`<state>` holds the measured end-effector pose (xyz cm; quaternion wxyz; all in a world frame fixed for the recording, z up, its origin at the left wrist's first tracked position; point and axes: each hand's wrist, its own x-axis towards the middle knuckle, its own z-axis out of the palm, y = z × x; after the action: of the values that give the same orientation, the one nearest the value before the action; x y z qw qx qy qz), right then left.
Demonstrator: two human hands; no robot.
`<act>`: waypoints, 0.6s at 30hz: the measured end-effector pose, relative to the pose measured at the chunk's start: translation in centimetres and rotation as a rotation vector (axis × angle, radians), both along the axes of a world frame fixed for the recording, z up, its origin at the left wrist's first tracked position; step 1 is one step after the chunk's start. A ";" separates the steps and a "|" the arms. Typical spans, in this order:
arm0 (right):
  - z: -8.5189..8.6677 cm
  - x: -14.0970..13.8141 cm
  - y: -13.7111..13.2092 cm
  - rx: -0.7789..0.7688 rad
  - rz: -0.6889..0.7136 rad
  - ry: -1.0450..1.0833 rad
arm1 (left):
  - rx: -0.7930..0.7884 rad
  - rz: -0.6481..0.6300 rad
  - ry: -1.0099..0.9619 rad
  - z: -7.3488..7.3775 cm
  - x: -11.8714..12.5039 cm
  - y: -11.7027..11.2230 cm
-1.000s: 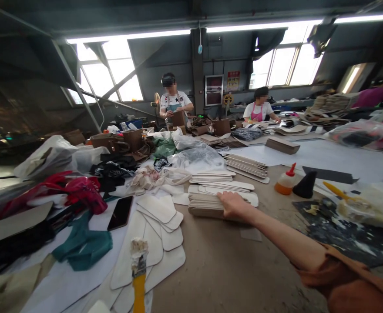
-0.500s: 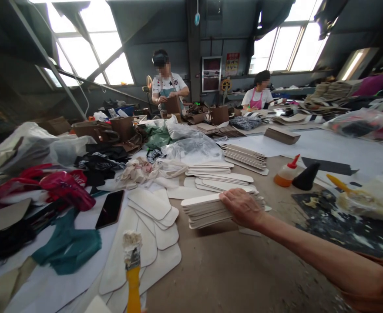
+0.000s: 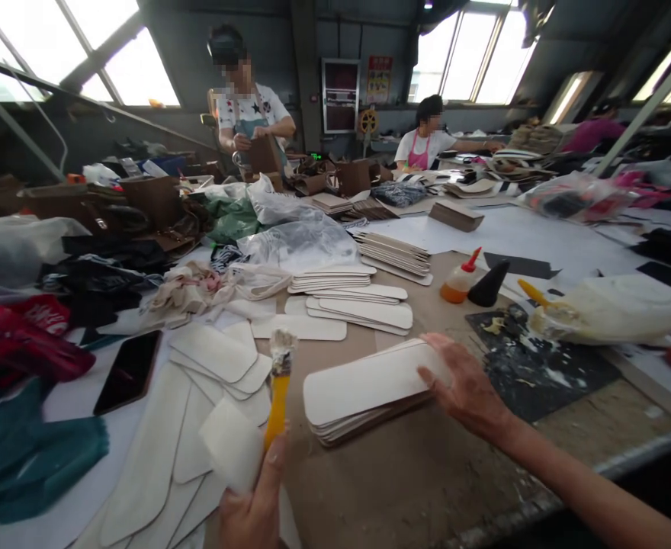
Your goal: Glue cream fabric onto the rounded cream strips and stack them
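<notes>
My right hand point(image 3: 466, 386) grips the right end of a stack of white rounded board pieces point(image 3: 364, 389), which rests on the brown table point(image 3: 404, 488) in front of me. My left hand point(image 3: 255, 507) is closed round the yellow handle of a glue brush point(image 3: 278, 389), bristles up, and also holds a small white piece point(image 3: 229, 442). The brush stands just left of the stack. More white pieces point(image 3: 198, 396) lie fanned out on the left, overlapping each other.
Further stacks of pieces point(image 3: 358, 305) lie behind. An orange glue bottle point(image 3: 459, 280), a black cone point(image 3: 489, 285) and a glue-smeared black sheet point(image 3: 533, 366) sit to the right. A phone point(image 3: 128, 370) and fabric scraps lie left. Two people work at the far end.
My right hand has pulled the stack of pieces toward me and laid it down nearer. My left hand with the brush has risen into view. The camera has tilted down.
</notes>
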<state>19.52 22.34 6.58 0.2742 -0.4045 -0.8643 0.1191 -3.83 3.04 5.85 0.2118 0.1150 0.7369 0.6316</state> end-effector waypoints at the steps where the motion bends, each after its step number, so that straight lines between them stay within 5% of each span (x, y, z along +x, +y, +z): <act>1: 0.0 0.1 0.8 -0.143 -0.111 0.084 | 0.012 -0.107 -0.048 0.4 -0.1 1.1; 5: -0.5 0.2 2.9 -0.571 -0.214 0.224 | 0.070 -0.227 0.020 0.7 0.0 5.3; 9: -1.2 -0.4 2.6 -0.638 -0.231 0.293 | 0.028 -0.244 0.070 -0.4 1.2 6.9; 18: -1.6 -1.6 1.0 -0.626 -0.393 0.494 | -0.161 0.088 0.109 -1.8 3.4 6.3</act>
<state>17.88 23.33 4.94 0.3544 -0.5841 -0.6016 0.4140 -0.42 9.35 4.05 0.1520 0.0992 0.8001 0.5718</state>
